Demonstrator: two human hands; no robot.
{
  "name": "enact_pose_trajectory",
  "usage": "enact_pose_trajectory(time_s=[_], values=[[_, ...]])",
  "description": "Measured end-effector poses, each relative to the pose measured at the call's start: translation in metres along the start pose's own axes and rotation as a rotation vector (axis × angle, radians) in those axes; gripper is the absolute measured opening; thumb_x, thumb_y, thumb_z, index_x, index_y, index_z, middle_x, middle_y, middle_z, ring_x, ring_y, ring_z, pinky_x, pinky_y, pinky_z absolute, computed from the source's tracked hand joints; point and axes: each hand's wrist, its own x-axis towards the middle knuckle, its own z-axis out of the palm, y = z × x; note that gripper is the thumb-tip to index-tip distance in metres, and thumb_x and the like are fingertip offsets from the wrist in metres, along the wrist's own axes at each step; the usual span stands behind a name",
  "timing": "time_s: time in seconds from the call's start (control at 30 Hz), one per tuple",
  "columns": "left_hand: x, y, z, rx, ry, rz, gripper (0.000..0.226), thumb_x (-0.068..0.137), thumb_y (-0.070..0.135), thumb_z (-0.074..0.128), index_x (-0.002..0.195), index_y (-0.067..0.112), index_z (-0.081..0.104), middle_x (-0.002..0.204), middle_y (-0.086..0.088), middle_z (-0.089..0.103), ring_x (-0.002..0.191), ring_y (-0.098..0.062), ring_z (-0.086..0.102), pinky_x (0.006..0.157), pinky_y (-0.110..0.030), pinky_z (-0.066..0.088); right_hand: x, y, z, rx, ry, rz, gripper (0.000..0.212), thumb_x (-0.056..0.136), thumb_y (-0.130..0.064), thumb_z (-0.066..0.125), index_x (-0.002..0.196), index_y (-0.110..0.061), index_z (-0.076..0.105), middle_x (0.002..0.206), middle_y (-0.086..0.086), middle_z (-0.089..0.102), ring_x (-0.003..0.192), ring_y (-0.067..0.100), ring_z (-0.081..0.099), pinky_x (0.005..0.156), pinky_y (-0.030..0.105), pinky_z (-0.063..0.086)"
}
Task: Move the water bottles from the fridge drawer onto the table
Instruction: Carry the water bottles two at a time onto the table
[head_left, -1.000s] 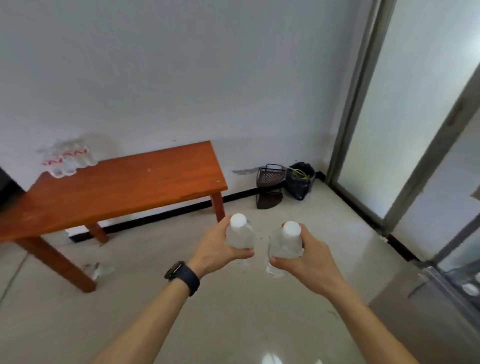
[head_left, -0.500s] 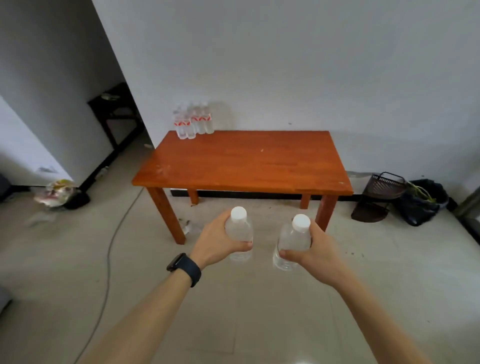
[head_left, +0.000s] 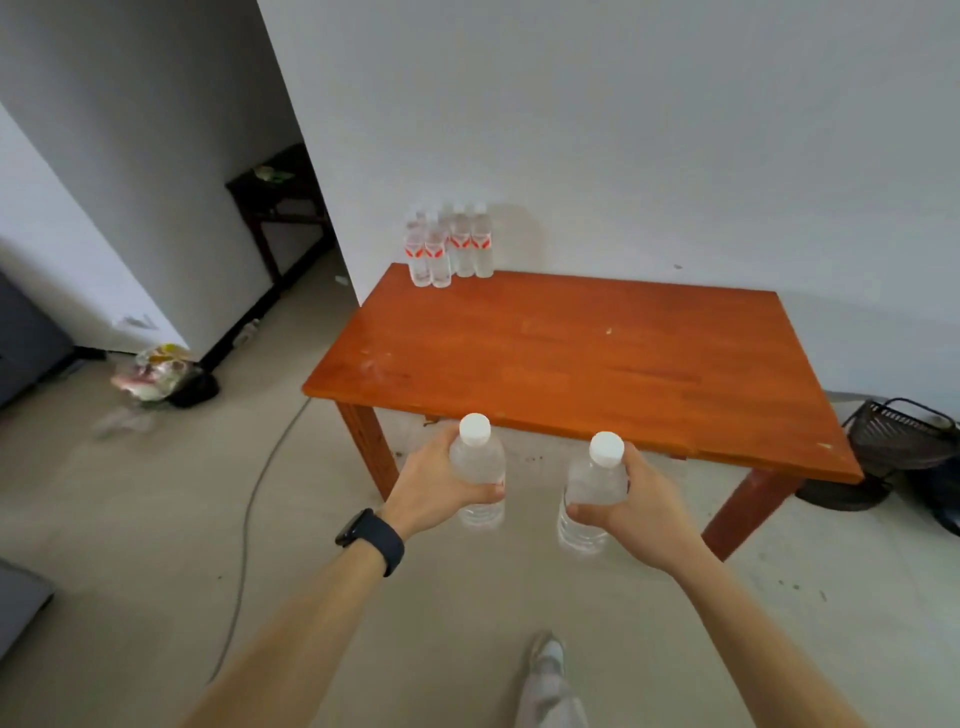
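Observation:
My left hand (head_left: 431, 486) grips a clear water bottle (head_left: 478, 462) with a white cap, held upright. My right hand (head_left: 636, 506) grips a second clear water bottle (head_left: 592, 483), also upright. Both hang in the air just short of the front edge of an orange-brown wooden table (head_left: 571, 353). Several water bottles with red labels (head_left: 449, 247) stand in a cluster at the table's far left corner against the white wall. The fridge drawer is out of view.
A grey cable (head_left: 254, 499) runs across the floor to the left. A pile of bags (head_left: 161, 374) lies by the wall corner. A dark wire basket (head_left: 898, 436) sits on the floor at the table's right end. A dark side table (head_left: 275, 202) stands behind the corner.
The view has swung left and closer to the table, which now fills the middle of the frame. Both hands still hold their bottles in front of me.

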Motion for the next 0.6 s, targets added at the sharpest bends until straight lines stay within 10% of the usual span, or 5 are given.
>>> enact_pose_trajectory(time_s=[0.6], values=[[0.348, -0.049, -0.049, -0.012, -0.023, -0.151, 0.071, 0.064, 0.045, 0.088, 0.124, 0.036, 0.051, 0.112, 0.015, 0.065, 0.105, -0.011, 0.063, 0.092, -0.038, 0.056, 0.371, -0.059, 0.025, -0.069, -0.140, 0.044, 0.071, 0.067, -0.037, 0.082, 0.126, -0.029, 0.044, 0.106, -0.008, 0.064, 0.092, 0.016, 0.065, 0.077, 0.034, 0.056]])
